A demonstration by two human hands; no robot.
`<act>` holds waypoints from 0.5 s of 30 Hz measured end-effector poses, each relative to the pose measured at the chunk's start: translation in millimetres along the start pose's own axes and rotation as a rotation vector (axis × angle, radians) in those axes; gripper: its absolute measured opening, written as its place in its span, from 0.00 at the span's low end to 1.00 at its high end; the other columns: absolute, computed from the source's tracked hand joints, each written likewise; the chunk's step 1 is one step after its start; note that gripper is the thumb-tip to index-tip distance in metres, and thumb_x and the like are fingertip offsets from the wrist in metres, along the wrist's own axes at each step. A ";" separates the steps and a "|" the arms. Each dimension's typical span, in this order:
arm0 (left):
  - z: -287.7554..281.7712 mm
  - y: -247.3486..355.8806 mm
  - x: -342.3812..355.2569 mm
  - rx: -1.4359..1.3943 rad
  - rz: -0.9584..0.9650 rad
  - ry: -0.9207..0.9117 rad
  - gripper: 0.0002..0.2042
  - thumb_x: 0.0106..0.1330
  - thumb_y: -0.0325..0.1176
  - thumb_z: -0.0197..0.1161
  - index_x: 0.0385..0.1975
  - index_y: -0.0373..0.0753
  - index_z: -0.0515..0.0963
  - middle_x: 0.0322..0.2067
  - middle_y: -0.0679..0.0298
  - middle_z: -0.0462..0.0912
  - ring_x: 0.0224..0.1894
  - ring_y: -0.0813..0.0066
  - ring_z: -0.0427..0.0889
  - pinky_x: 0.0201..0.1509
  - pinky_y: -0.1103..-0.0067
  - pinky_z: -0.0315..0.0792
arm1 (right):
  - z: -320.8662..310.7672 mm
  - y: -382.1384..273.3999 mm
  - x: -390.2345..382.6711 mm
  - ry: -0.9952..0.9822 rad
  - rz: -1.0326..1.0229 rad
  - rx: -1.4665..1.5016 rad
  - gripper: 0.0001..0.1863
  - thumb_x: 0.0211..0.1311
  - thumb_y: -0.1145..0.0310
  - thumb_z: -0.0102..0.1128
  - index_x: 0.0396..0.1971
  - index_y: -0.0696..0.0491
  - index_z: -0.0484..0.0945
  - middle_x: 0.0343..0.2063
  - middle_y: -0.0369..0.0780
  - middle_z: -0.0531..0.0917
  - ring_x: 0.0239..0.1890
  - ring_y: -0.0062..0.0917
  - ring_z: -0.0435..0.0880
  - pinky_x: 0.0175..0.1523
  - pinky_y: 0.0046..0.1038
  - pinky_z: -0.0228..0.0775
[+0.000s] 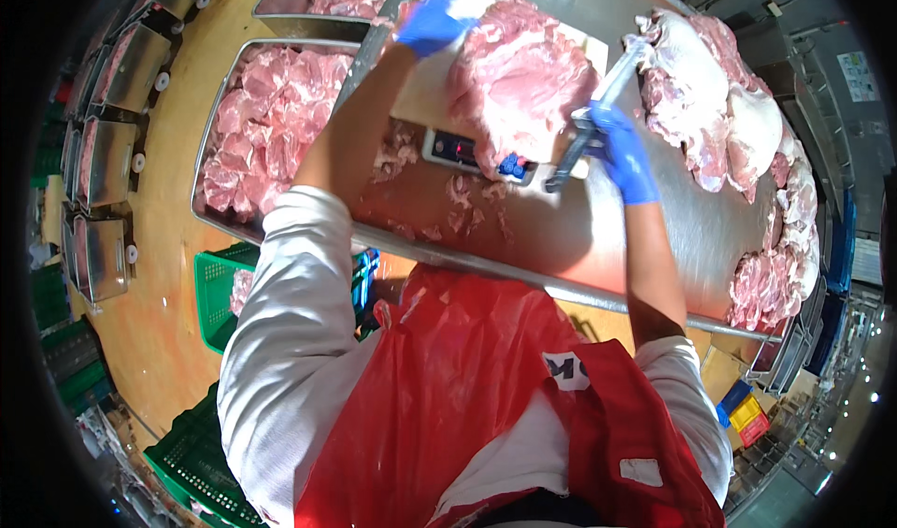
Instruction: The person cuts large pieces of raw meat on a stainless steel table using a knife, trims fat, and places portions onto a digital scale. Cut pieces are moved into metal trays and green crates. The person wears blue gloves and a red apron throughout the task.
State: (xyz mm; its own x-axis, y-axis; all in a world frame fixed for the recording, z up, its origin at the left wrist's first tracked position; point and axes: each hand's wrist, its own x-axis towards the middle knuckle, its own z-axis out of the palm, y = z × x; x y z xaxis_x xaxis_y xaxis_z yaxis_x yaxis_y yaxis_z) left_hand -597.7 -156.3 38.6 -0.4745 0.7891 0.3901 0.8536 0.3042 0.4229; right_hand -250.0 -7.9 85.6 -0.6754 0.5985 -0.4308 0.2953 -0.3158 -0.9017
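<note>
A large slab of raw pink meat point(523, 70) lies on a white board point(425, 93) on the steel table. My left hand point(434, 25), in a blue glove, is at the board's far left corner beside the meat; motion smears its fingers. Right of the meat, my right hand point(619, 152), also blue-gloved, is closed round a knife point(620, 74). Its dark handle points toward me and its pale blade slants up and away to the right. A scale point(452, 150) with a dark panel sits at the board's near edge, partly covered by the meat.
Several large cuts with pale skin point(696, 70) lie along the table's right side. Small scraps point(462, 201) lie near the front edge. A metal tub point(199, 178) of meat pieces stands at the left, with another behind it. Green crates point(213, 290) are on the floor below.
</note>
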 end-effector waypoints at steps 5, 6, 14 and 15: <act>-103.5 -18.6 -110.2 -0.516 -0.323 0.320 0.13 0.61 0.34 0.65 0.42 0.34 0.81 0.29 0.67 0.83 0.32 0.81 0.78 0.41 0.79 0.75 | -106.9 6.3 -73.9 0.116 -0.155 0.058 0.13 0.74 0.60 0.52 0.45 0.54 0.77 0.46 0.43 0.83 0.47 0.30 0.83 0.49 0.42 0.81; -109.0 -21.8 -136.0 -0.489 -0.407 0.389 0.11 0.62 0.33 0.65 0.41 0.34 0.82 0.29 0.68 0.82 0.31 0.82 0.76 0.40 0.80 0.74 | -114.1 3.3 -88.8 0.147 -0.142 0.098 0.12 0.75 0.61 0.51 0.45 0.55 0.75 0.46 0.46 0.82 0.48 0.34 0.84 0.49 0.44 0.81; 26.0 155.0 -179.4 -0.299 -0.426 0.323 0.50 0.53 0.47 0.75 0.70 0.30 0.52 0.58 0.37 0.65 0.62 0.47 0.66 0.66 0.61 0.62 | -131.6 42.9 -95.9 0.138 -0.275 0.280 0.10 0.74 0.63 0.53 0.38 0.55 0.72 0.30 0.42 0.79 0.33 0.30 0.82 0.41 0.36 0.79; 41.2 174.7 -173.6 -0.294 -0.478 0.354 0.51 0.54 0.46 0.75 0.70 0.29 0.50 0.59 0.36 0.62 0.63 0.45 0.63 0.67 0.59 0.59 | -118.4 41.4 -95.1 0.119 -0.292 0.291 0.10 0.74 0.62 0.52 0.37 0.55 0.72 0.30 0.42 0.80 0.33 0.30 0.82 0.41 0.35 0.79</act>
State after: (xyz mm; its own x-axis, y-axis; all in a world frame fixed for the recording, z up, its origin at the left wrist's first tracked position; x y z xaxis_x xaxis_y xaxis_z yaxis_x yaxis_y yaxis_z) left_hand -357.3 -218.2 11.0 -0.8715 0.3648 0.3279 0.4608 0.3796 0.8022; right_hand -93.5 9.2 84.9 -0.6149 0.7688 -0.1756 -0.1110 -0.3048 -0.9459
